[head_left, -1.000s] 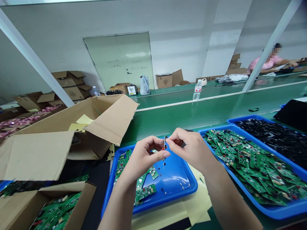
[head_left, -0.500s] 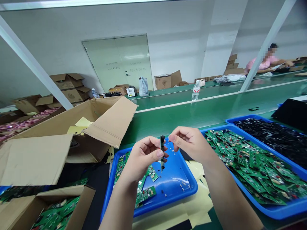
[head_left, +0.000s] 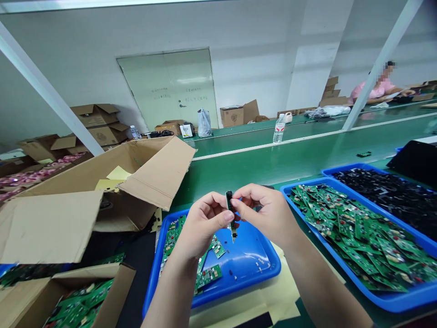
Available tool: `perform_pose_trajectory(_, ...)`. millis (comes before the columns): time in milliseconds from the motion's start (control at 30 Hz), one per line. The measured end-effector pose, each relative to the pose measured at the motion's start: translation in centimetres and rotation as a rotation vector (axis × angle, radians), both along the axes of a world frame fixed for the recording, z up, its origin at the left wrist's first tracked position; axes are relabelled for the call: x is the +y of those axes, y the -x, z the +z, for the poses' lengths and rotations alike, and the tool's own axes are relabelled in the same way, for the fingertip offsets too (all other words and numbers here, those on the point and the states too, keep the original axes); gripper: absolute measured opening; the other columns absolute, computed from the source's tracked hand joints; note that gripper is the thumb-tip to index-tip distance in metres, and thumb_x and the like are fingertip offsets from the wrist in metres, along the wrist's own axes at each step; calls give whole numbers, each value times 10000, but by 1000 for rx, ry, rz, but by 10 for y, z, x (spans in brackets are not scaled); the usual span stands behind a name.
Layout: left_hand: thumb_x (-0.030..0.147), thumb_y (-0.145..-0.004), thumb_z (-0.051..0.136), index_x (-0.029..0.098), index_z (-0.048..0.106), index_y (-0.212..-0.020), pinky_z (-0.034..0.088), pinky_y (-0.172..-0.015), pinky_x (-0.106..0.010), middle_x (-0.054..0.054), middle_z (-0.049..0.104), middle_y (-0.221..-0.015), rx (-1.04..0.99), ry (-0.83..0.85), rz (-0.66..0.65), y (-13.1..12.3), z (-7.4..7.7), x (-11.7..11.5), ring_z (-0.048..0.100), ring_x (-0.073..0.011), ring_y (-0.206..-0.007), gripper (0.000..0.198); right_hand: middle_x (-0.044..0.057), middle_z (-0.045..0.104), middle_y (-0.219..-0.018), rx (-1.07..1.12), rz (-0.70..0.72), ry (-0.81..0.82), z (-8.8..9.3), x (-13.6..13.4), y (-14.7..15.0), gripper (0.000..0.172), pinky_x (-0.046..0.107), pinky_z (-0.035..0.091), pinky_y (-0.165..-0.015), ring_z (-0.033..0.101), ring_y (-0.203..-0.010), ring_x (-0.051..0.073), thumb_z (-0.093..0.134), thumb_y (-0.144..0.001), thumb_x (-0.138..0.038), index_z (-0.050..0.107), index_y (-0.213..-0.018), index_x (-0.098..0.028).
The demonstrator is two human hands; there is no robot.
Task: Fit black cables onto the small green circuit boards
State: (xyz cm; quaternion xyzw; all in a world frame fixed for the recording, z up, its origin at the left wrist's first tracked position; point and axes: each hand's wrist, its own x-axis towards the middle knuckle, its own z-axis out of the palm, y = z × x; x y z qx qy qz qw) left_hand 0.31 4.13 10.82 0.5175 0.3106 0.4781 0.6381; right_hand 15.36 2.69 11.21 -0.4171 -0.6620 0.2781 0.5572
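My left hand (head_left: 201,223) pinches a small green circuit board (head_left: 231,214), held edge-on and upright above a blue tray (head_left: 246,269). A black part sits at the board's top end. My right hand (head_left: 266,212) is closed beside it, its fingertips pressed against the board's upper part. Several green boards (head_left: 206,273) and a few tiny black bits lie in the tray under my hands.
A second blue tray (head_left: 403,298) heaped with green boards is at the right, and a tray of black parts (head_left: 392,187) behind it. An open cardboard box (head_left: 136,182) stands left, a smaller box of boards (head_left: 78,300) at lower left. A water bottle (head_left: 278,129) stands on the green conveyor. A person sits far right.
My right hand came off the board half a second ago and has closed on its top again. The board has tilted slightly in my left hand.
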Motion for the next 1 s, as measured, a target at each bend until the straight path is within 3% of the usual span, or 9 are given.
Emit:
perform_pose_trajectory(133, 390, -521, 868, 150, 561, -698, 493, -573, -231, 41, 555, -622, 24, 10, -19, 0, 1, -1, 540, -87, -547, 428, -25, 611, -536, -69, -67, -73, 0, 0, 1, 103, 183, 430, -462, 555, -476, 93, 547, -778, -206, 614, -704, -177)
perform_pose_trajectory(267, 413, -503, 872, 144, 553, -690, 452, -501, -174, 21, 583, -623, 83, 62, -41, 1, 2, 1, 612, -121, -598, 457, -39, 554, -500, -201, -215, -175, -3, 2, 3, 109, 207, 398, -464, 508, -449, 91, 537, -763, -219, 585, -673, -180)
perform_pose_trajectory(367, 420, -540, 856, 139, 563, -695, 448, -469, -154, 7, 610, -643, 50, 116, -69, 3, 2, 3, 623, -117, -587, 434, -41, 543, -522, -261, -321, -182, -7, 4, 2, 91, 239, 419, -489, 526, -475, 115, 571, -765, -262, 594, -784, -176)
perform_pose_trajectory(467, 405, -582, 839, 133, 567, -688, 492, -474, -171, -15, 648, -688, -38, 174, -127, 4, 1, 4, 611, -101, -535, 399, 4, 644, -699, -227, -216, -161, -7, 7, -4, 246, 283, 510, -625, 628, -643, 151, 579, -794, -255, 587, -1023, -165)
perform_pose_trajectory(600, 383, -614, 828, 108, 620, -739, 516, -472, -161, -45, 681, -715, -114, 217, -201, 3, -1, 2, 624, -97, -524, 367, 56, 695, -947, -212, 55, -233, -4, 8, -14, 189, 286, 539, -778, 661, -852, 151, 543, -855, -199, 634, -1020, -180)
perform_pose_trajectory(867, 367, -572, 856, 97, 646, -773, 542, -450, -156, -36, 687, -670, -202, 290, -222, -3, -1, -1, 639, -102, -502, 397, 50, 715, -767, -271, -30, -634, -11, 20, -12, 170, 244, 527, -640, 653, -687, 134, 500, -915, -153, 670, -904, -154)
perform_pose_trajectory(1000, 373, -585, 849, 95, 643, -785, 539, -446, -141, -30, 680, -664, -252, 305, -191, -9, -2, -4, 631, -93, -495, 399, 41, 710, -725, -200, -36, -606, -15, 27, -11, 182, 245, 520, -644, 657, -676, 138, 510, -911, -181, 677, -839, -171)
